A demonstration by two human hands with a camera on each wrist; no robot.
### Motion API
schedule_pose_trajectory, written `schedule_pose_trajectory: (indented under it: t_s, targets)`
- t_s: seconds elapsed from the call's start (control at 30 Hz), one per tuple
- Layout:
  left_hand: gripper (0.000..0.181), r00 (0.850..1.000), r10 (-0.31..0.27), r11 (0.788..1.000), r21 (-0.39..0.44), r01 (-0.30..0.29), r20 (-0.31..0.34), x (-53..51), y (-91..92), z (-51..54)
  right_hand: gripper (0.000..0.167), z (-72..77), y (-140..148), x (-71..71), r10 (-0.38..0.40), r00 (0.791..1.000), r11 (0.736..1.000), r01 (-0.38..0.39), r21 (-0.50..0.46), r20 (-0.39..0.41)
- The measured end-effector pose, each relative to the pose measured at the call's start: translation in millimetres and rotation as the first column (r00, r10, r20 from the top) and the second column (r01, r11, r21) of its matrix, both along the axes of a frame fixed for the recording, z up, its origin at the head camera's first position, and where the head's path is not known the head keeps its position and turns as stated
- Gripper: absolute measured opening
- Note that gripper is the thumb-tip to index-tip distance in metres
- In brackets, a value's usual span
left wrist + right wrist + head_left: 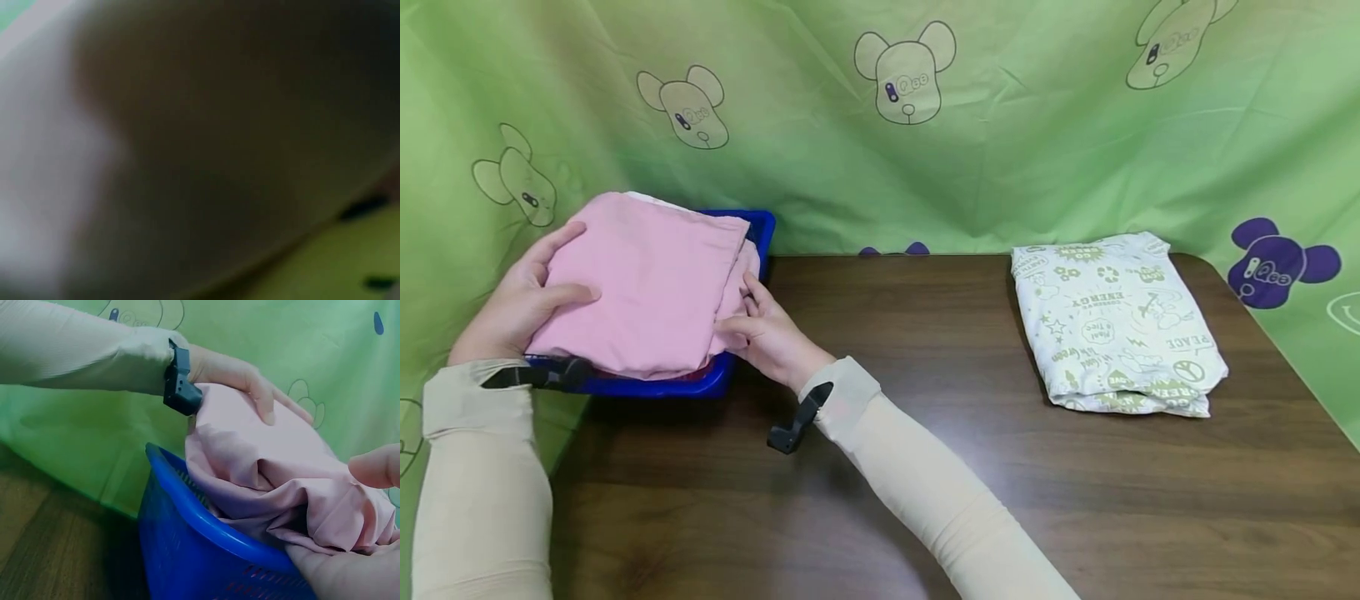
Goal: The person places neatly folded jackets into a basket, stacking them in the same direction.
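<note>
A folded pink cloth lies over the blue plastic basket at the left, covering most of its opening. My left hand holds the cloth's left side, with the thumb on top. At the opposite side, my right hand grips the right edge, thumb above and fingers beneath. The right wrist view shows the pink cloth bunched in loose folds above the basket rim. A white edge peeks out behind the pink cloth. The left wrist view is dark and blurred, with a yellow patch bearing black marks.
A folded white cloth with green print lies on the right of the brown wooden table. Green curtain fabric with bear drawings hangs behind and along both sides, close against the basket.
</note>
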State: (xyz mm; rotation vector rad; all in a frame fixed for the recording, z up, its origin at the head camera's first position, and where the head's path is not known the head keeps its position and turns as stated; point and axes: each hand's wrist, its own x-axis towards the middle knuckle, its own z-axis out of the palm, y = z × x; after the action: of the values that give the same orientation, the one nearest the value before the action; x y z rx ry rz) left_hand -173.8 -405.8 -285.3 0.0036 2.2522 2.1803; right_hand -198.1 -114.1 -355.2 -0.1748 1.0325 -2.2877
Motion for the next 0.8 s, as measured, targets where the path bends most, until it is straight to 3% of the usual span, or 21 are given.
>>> schedule_pose_trajectory:
  t_s: [0.2, 0.33, 0.47, 0.57, 0.67, 0.8]
  targets:
    - [0.081, 0.999, -0.015, 0.996, 0.084, 0.019, -0.042, -6.1, 2.5, -3.0, 0.090, 2.4, -4.1, 0.0, 0.031, 1.000, 0.997, -0.031, -0.064, -0.005]
    - [0.080, 0.994, -0.032, 0.988, 0.150, 0.047, -0.101, -6.4, 7.0, -6.4, 0.076, 3.1, -4.4, 0.3, 0.024, 1.000, 0.997, -0.025, -0.077, -0.017]
    - [0.078, 0.986, -0.031, 0.983, 0.172, 0.060, -0.165, -6.7, 10.7, -6.8, 0.048, 2.7, -5.7, -0.6, 0.011, 0.996, 1.000, -0.013, -0.017, -0.090]
    - [0.079, 0.988, -0.019, 0.985, 0.166, 0.044, -0.151, -8.2, 12.3, -5.9, 0.049, 2.8, -7.3, -1.5, 0.000, 0.983, 0.994, 0.020, 0.105, -0.185]
    - [0.080, 0.996, 0.002, 0.993, 0.115, 0.009, -0.088, -9.4, 12.8, -4.9, 0.062, 2.9, -8.1, -2.1, 0.008, 0.956, 0.957, 0.078, 0.279, -0.294]
    - [0.081, 0.999, 0.028, 0.999, 0.028, -0.027, -0.035, -10.4, 12.8, -4.4, 0.064, 2.7, -6.8, -2.5, 0.058, 0.888, 0.843, 0.200, 0.499, -0.455]
